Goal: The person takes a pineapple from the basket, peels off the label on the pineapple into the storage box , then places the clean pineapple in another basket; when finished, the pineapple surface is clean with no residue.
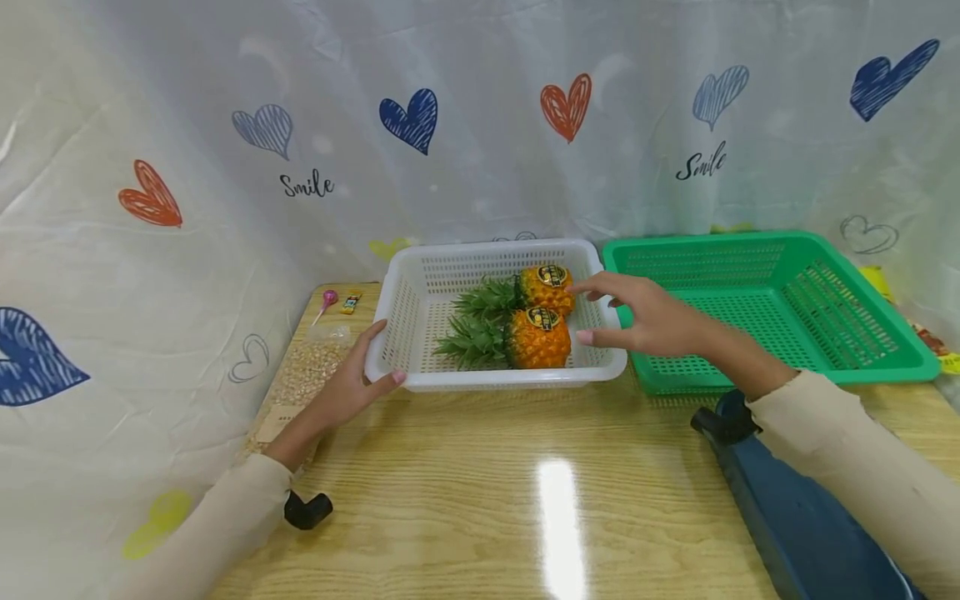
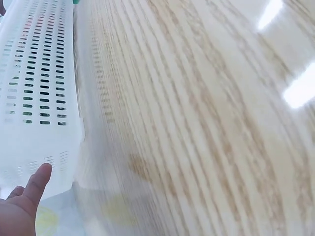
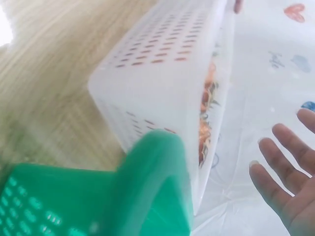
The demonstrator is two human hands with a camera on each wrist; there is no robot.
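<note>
Two small pineapples with green leaves, the rear pineapple (image 1: 546, 287) and the front pineapple (image 1: 538, 337), lie side by side in a white perforated basket (image 1: 480, 379). Each bears a dark label, and their leaves point left. My left hand (image 1: 347, 385) rests at the basket's left end, its fingers along the rim and its straight thumb (image 2: 39, 182) against the outer wall. Over the basket's right end, my right hand (image 1: 652, 317) has spread fingers close beside the pineapples; its palm and parted fingers (image 3: 283, 160) show holding nothing.
A green perforated basket (image 1: 787, 242) stands against the white one's right end. Bagged pale grains (image 1: 307, 367), a lollipop (image 1: 328, 298) and a small yellow packet (image 1: 351, 302) lie left. A dark blue container (image 1: 802, 508) sits front right; a heart-print curtain (image 1: 480, 183) hangs behind.
</note>
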